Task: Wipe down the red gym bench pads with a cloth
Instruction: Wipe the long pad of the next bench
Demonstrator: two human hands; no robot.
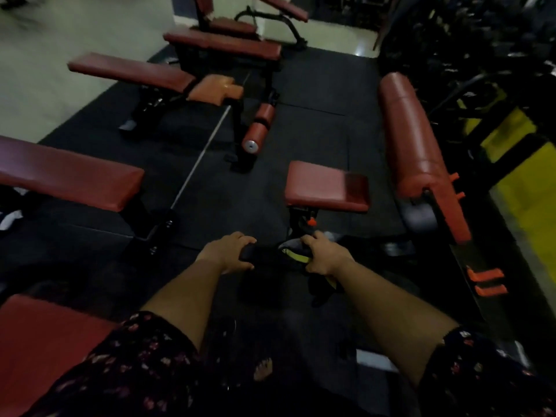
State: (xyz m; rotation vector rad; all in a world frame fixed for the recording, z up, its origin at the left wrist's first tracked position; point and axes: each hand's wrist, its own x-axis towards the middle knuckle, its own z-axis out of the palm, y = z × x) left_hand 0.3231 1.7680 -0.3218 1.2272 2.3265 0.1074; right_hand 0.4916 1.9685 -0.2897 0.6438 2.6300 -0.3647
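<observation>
Holding a dark cloth [266,257] stretched between both hands, in the air above the black floor mat [228,188].

Gripping the cloth's left end with the left hand [227,254]: fingers curled over the top edge, thumb underneath.

Gripping the right end with the right hand [323,257]: fingers closed round a bunched part showing a yellow edge, with a loose tail of cloth hanging below the wrist.

Not yet touching any pad with the cloth.

Facing a small red seat pad [326,186] just beyond the right hand, apart from the cloth.

Noting a long red back pad [412,136] to the right of the seat pad, tilted and running away from the camera, on a black frame carrying orange pegs [487,281].

Noting a red bench pad [39,350] near the lower left corner, beside the left elbow, and another flat bench pad [69,176] at mid-left.

Logging two more red benches farther back [129,72] [222,45], well apart from the hands.

Logging an orange pad [215,88] and two red foam rollers [260,127] on the middle bench, with a metal bar [204,152] lying on the mat beside them.

Wearing dark flowered sleeves [135,371] on both arms; showing a bare foot [263,368] on the mat between them.

Working in dim light with motion blur; unable to tell the cloth's texture.
</observation>
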